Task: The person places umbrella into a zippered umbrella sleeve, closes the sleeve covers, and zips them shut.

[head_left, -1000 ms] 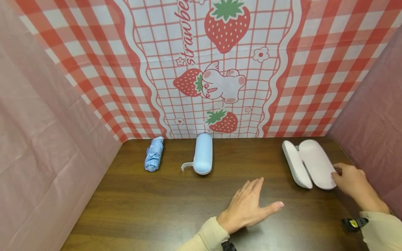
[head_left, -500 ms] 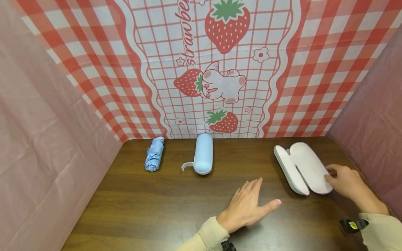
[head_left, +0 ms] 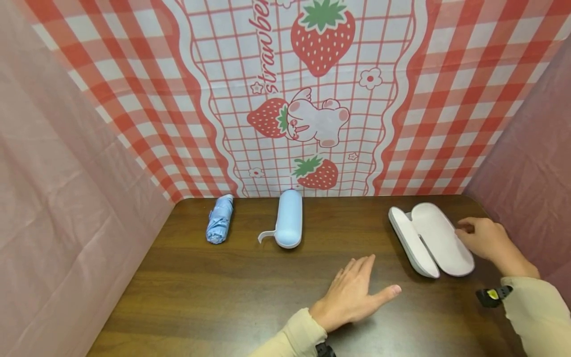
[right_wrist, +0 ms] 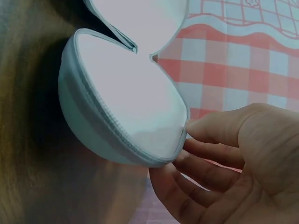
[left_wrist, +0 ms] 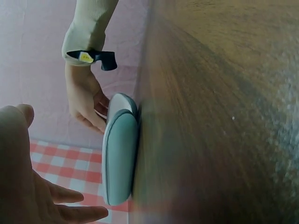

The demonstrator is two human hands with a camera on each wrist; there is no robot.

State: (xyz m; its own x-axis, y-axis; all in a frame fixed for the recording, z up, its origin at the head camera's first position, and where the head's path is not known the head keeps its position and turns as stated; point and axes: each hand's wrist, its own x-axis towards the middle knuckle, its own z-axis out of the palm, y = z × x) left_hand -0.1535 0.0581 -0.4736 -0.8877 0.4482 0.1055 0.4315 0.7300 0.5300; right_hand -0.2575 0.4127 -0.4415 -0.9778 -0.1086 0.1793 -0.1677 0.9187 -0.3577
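An opened glasses case (head_left: pixel 439 240), pale inside with a light grey-green shell, lies at the right of the table. My right hand (head_left: pixel 488 243) is at its right edge; in the right wrist view the thumb (right_wrist: pixel 198 130) meets the rim and the curled fingers (right_wrist: pixel 205 172) reach round the outer side, pinching it. Their far ends are partly hidden behind the shell. Left of the case, my left hand (head_left: pixel 345 295) is held palm down, fingers straight and thumb spread, touching no object. The left wrist view shows the case (left_wrist: pixel 120 158) from its side.
A light blue case (head_left: pixel 290 218) with a strap stands near the table's back edge. Left of it lies a folded blue umbrella (head_left: pixel 219 219). A red checked strawberry cloth (head_left: pixel 316 124) hangs behind, with pink cloth walls (head_left: pixel 67 198) on both sides of the wooden table (head_left: pixel 200 297).
The glasses case first shifted left and slightly nearer, then stayed still. My right hand has since slid farther back along its right edge. My left hand has barely moved.
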